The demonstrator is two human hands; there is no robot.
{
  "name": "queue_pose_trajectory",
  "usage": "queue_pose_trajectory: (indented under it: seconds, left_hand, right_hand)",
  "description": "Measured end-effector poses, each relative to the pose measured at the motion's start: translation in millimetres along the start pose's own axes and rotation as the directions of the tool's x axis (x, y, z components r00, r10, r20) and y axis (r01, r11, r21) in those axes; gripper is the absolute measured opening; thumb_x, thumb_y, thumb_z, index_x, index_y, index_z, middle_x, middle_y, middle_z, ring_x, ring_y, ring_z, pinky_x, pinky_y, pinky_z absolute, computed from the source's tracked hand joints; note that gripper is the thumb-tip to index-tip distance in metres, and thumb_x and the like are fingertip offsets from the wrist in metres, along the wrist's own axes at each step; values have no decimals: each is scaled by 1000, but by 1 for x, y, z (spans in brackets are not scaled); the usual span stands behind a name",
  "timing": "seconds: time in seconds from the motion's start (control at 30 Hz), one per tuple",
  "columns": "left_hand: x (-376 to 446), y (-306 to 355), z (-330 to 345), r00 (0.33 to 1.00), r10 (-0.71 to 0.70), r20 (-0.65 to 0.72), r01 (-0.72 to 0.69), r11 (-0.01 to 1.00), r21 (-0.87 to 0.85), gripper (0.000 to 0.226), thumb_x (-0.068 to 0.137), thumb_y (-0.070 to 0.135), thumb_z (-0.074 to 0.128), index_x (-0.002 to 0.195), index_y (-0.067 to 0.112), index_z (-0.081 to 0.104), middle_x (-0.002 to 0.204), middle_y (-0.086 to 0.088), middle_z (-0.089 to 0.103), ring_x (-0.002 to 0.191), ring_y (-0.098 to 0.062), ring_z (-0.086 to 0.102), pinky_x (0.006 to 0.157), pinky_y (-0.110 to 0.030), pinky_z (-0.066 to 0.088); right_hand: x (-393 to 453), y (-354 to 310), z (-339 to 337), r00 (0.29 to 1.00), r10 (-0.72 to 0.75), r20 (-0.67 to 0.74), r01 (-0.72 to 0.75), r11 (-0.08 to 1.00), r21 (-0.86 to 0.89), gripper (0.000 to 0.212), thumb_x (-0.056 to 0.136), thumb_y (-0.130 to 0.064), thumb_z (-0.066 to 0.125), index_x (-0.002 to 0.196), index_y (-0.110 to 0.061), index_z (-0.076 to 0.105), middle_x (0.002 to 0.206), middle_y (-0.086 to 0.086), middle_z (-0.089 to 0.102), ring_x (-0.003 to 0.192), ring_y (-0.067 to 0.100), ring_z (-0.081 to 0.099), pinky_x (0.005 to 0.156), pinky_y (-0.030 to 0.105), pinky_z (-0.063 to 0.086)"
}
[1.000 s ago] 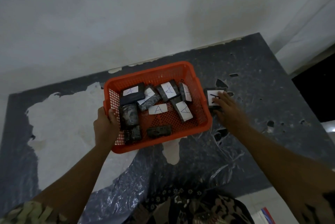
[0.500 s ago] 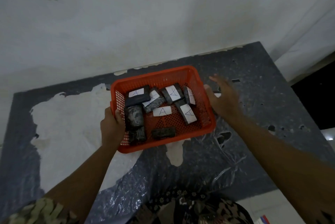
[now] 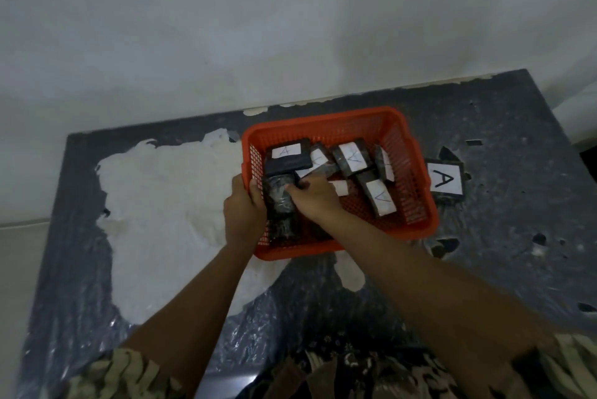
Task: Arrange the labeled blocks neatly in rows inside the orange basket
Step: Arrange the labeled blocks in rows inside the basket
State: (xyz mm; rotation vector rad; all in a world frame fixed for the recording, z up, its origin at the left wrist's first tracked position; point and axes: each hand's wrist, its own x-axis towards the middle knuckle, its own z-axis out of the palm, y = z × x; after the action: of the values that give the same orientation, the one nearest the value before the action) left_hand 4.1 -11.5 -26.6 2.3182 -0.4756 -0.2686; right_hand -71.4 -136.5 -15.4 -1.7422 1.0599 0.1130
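Dim room, pale wall behind a dark tabletop [image 3: 504,269] with a large patch where the coating has peeled to white; crinkled clear plastic film [image 3: 258,331] lies at its near edge. Orange basket [image 3: 326,121] sits on the table near the wall, mesh sides and floor.

Left hand [image 3: 242,214] is clamped on the basket's left rim, thumb hooked inside. Right hand [image 3: 315,196] reaches into the basket's left half, fingers curled onto a dark plastic-wrapped block [image 3: 279,198] with no label visible; can't tell if it's a firm grip or just contact.

Labels, all handwritten "A" on white paper:
- block at basket's far-left corner [image 3: 287,158], "A" readable
- block at far middle [image 3: 350,158], tilted, "A" readable
- block toward the right [image 3: 379,196], lying diagonal, "A" readable
- two more labeled blocks are partly hidden, one behind the right hand [image 3: 318,159] and one on edge beside the far-middle block [image 3: 384,163]; letters only partly visible

Blocks inside are jumbled, overlapping, not in rows.

One more block [image 3: 447,180] lies on the table just outside the basket's right wall, big clear "A" facing up.
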Motion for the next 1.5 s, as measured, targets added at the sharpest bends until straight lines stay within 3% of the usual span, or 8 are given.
queue_pose_trajectory:
  seconds: [0.17, 0.5, 0.6, 0.73, 0.9, 1.03, 1.33, 1.5]
  left_hand:
    - [1, -1, 4, 1000, 10, -28, -10, 1000, 15, 32, 100, 35, 35, 119, 12, 46, 108, -6, 62, 82, -10, 53, 70, -22, 41]
    - [3, -5, 8, 998, 31, -48, -31, 999, 12, 34, 100, 37, 34, 119, 12, 46, 105, -5, 62, 77, -6, 50, 65, -18, 38]
    - [2, -6, 7, 997, 51, -50, -51, 999, 2, 33, 100, 37, 34, 118, 13, 46, 98, 3, 57, 72, -4, 50, 63, -13, 37]
    - [1, -5, 7, 996, 60, -64, -62, 998, -16, 32, 100, 38, 33, 118, 14, 46, 95, 12, 50, 69, 3, 46, 59, -3, 29]
    - [2, -7, 8, 993, 79, -92, -80, 997, -6, 31, 100, 38, 32, 115, 15, 46, 92, 13, 49, 69, -1, 47, 58, -8, 30]
    - [3, -9, 9, 992, 77, -95, -76, 997, 12, 32, 100, 39, 32, 116, 16, 46, 93, 12, 49, 72, -4, 48, 62, -12, 33]
    - [2, -9, 9, 995, 66, -73, -64, 998, 24, 36, 100, 39, 31, 119, 13, 45, 104, -3, 61, 77, -7, 49, 68, -22, 39]
    - [2, -6, 8, 995, 66, -76, -64, 998, 27, 33, 100, 37, 33, 118, 13, 46, 96, 11, 50, 71, -1, 46, 62, -7, 30]
  right_hand:
    - [7, 3, 14, 996, 90, -26, -90, 996, 22, 23, 85, -39, 69, 84, -17, 70, 85, 1, 69, 72, 11, 62, 51, 20, 38]
    - [7, -6, -13, 974, 167, 151, -194, 964, 181, 9, 81, -21, 75, 86, -19, 68, 93, 3, 71, 85, 16, 65, 62, 26, 49]
    - [4, -7, -32, 988, 56, 143, -75, 989, 130, 23, 76, -21, 78, 90, -28, 61, 94, -6, 67, 88, 12, 65, 64, 24, 47]
    - [-3, 2, -65, 970, -239, 39, 241, 970, -35, 32, 76, -27, 80, 98, -28, 56, 99, -9, 61, 92, 6, 60, 72, 21, 46]
    - [-15, 26, -92, 816, -576, 48, 508, 675, -535, 28, 81, -22, 69, 107, -20, 61, 102, 6, 67, 95, 25, 60, 79, 39, 51]
    - [-20, 41, -87, 729, -667, 153, 554, 445, -703, 27, 78, -13, 70, 105, -11, 67, 103, 10, 69, 98, 31, 61, 81, 43, 50]
    - [-11, 55, -88, 848, -444, 289, 521, 601, -606, 36, 83, -33, 76, 117, -25, 67, 133, -2, 61, 124, 18, 54, 95, 29, 44]
    - [-6, 54, -88, 868, -394, 302, 495, 639, -589, 35, 83, -39, 75, 115, -27, 66, 137, -1, 59, 126, 21, 52, 99, 34, 46]
